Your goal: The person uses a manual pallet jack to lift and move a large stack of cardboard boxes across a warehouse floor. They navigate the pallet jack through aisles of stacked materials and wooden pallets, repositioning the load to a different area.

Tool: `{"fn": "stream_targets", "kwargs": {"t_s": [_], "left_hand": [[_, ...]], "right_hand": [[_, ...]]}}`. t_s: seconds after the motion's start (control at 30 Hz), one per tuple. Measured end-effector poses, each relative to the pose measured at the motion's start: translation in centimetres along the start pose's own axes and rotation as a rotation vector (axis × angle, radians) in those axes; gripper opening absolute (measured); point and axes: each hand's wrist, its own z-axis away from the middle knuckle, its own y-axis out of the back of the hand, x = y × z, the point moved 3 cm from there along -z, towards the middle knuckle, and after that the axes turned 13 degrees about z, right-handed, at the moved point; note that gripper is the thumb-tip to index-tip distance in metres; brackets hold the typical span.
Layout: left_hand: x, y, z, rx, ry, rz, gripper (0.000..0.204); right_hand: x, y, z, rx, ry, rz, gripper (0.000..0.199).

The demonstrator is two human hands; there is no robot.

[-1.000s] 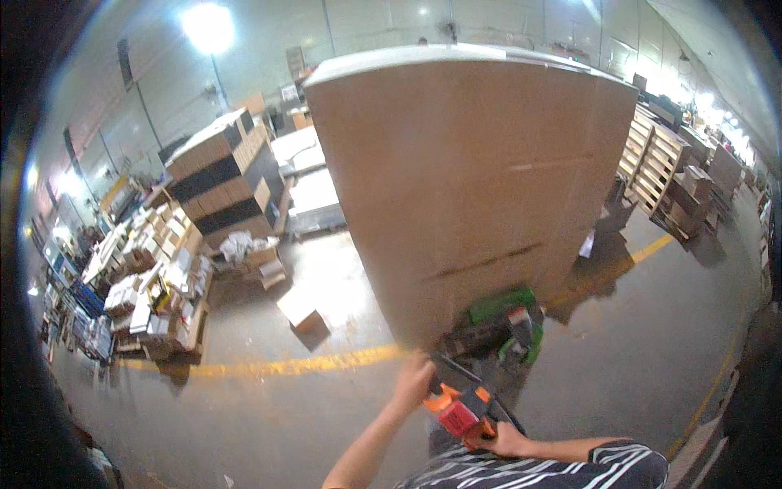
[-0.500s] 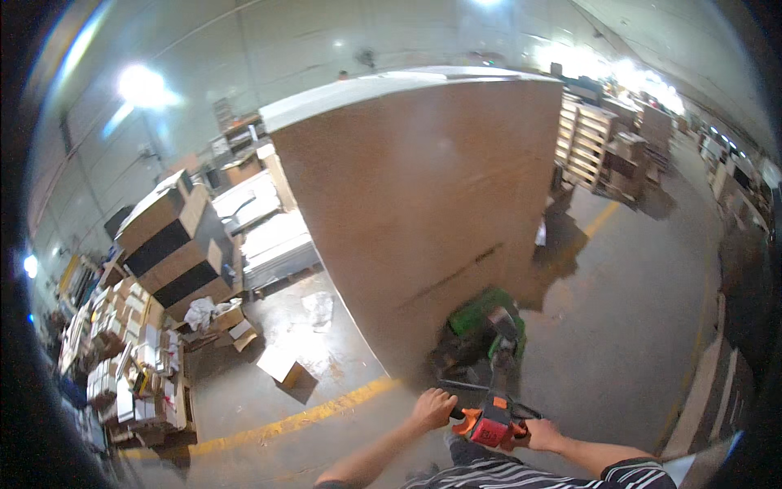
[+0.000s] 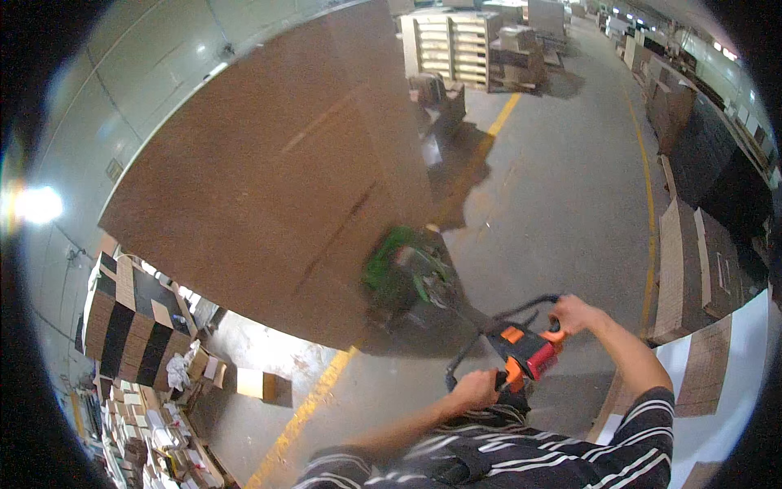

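My left hand (image 3: 476, 391) is closed around the near grip of a pallet truck's control handle (image 3: 518, 346), which has orange and red parts. On the opposite grip my right hand (image 3: 575, 314) is wrapped, its arm bent at the elbow. The green body of the electric pallet truck (image 3: 389, 262) sits low beyond the handle, blurred by motion. Right behind it towers a big brown board-faced load (image 3: 269, 171), taller than the truck. The truck's forks are hidden.
Taped cartons (image 3: 134, 326) and a pallet of small boxes (image 3: 155, 440) stand on the left, near a small open box (image 3: 254, 383). Yellow floor lines (image 3: 309, 399) edge the aisle. Wooden pallets (image 3: 452, 49) stand far ahead; stacked boards (image 3: 684, 269) line the right.
My view has swung right and down. The handle has turned, with my right hand now farther forward than my left. The load now appears farther left, and more of the right aisle shows.
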Motion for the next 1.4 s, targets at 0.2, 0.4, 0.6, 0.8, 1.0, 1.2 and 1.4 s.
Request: {"fn": "stream_targets", "kwargs": {"t_s": [0.2, 0.4, 0.6, 0.8, 1.0, 1.2, 1.4], "left_hand": [[6.3, 2.6, -3.0, 0.032, 0.204, -0.017, 0.043], [8.2, 6.1, -2.4, 0.156, 0.341, -0.108, 0.036], [7.6, 7.0, -2.8, 0.121, 0.587, -0.275, 0.025], [8.4, 5.7, -4.5, 0.22, 0.661, -0.283, 0.022], [10.8, 4.5, -8.9, 0.447, 0.751, -0.005, 0.025], [14.2, -0.2, -20.7, 0.913, 0.542, 0.185, 0.026], [15.8, 0.3, -34.0, 1.067, 0.599, 0.224, 0.025]], "right_hand": [[6.3, 4.6, -1.5, 0.28, 0.166, -0.252, 0.046], [7.2, 9.1, -3.1, 0.276, 0.425, -0.218, 0.058], [8.8, 11.9, -6.1, 0.127, 0.574, -0.194, 0.073], [11.6, 12.2, -8.4, 0.179, 0.772, -0.214, 0.071], [16.9, 13.8, -12.2, 0.202, 0.868, -0.191, 0.059], [25.4, 11.3, -16.8, 0.24, 1.03, -0.159, 0.035], [33.2, 8.3, -22.4, 0.112, 1.056, -0.144, 0.042]]}}
